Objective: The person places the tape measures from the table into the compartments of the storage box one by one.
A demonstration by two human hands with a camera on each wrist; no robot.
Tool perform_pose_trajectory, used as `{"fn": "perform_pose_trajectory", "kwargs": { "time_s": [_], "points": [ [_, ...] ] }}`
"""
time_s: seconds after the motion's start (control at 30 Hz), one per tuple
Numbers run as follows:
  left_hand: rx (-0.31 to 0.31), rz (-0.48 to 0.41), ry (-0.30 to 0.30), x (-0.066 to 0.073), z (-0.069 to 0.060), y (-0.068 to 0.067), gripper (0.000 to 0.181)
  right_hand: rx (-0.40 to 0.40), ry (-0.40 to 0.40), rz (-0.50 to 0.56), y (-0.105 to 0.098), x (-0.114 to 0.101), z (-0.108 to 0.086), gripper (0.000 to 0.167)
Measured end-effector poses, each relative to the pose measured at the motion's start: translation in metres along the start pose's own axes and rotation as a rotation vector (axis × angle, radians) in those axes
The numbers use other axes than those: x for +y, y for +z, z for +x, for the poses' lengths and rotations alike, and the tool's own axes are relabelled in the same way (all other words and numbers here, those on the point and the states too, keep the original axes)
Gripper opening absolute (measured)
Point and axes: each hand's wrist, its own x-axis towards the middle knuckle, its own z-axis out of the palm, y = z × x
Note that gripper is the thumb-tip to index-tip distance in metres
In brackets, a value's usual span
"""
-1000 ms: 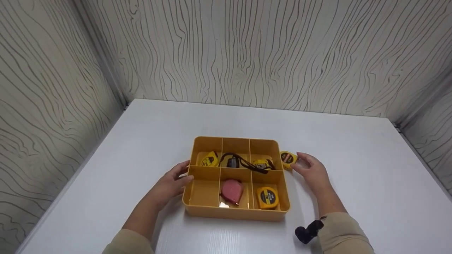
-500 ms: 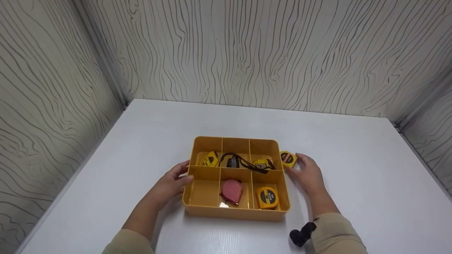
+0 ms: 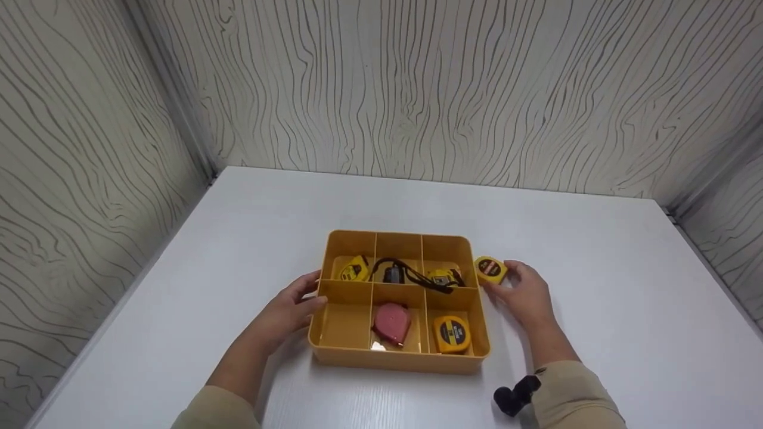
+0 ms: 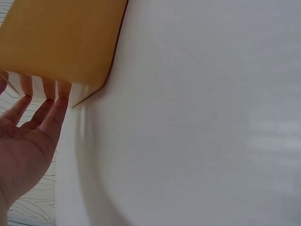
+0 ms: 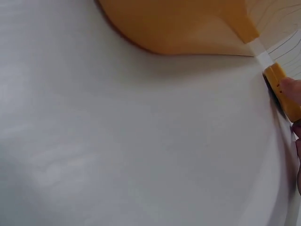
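Note:
In the head view a yellow compartment box [image 3: 396, 361] stands on the table, with several tape measures in it. My left hand [image 3: 292, 313] touches its left side, fingers fairly straight against the outer wall and thumb at the rim. Right of the box, my right hand [image 3: 527, 297] pinches a yellow tape measure [image 3: 491, 270] with a dark round label, close beside the box wall. In the right wrist view this tape measure [image 5: 282, 93] shows edge-on, low over or on the white surface; contact cannot be told. Only part of the right hand [image 5: 292, 92] appears there.
The back row holds a yellow tape measure [image 3: 355, 269], a dark item with a black strap [image 3: 393, 274] and another yellow one [image 3: 444, 277]. A pink tape measure [image 3: 392, 323] and an orange-yellow one [image 3: 451, 333] lie in front. A patterned wall [image 3: 405, 89] stands behind.
My right hand shifted left, then slightly right again, and the tape measure in it turned a little and moved slightly right. My left hand and the box stay in place.

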Motion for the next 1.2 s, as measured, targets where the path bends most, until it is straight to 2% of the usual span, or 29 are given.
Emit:
{"fn": "perform_pose_trajectory", "kwargs": {
  "time_s": [0.3,0.6,0.93,1.2],
  "points": [
    [0.007,0.016,-0.006,0.002,-0.002,0.002,0.063,0.043,0.012,0.023,-0.014,0.008,0.000,0.088],
    [0.010,0.021,-0.004,0.002,-0.002,0.002,0.063,0.064,-0.029,0.104,-0.039,0.009,-0.002,0.085],
    [0.008,0.010,-0.016,0.005,-0.004,0.002,0.063,0.105,-0.089,0.133,-0.058,-0.011,-0.009,0.076],
    [0.016,0.004,-0.021,0.000,-0.001,0.002,0.061,0.072,-0.156,0.160,-0.060,-0.033,-0.016,0.073]
  ]
}}
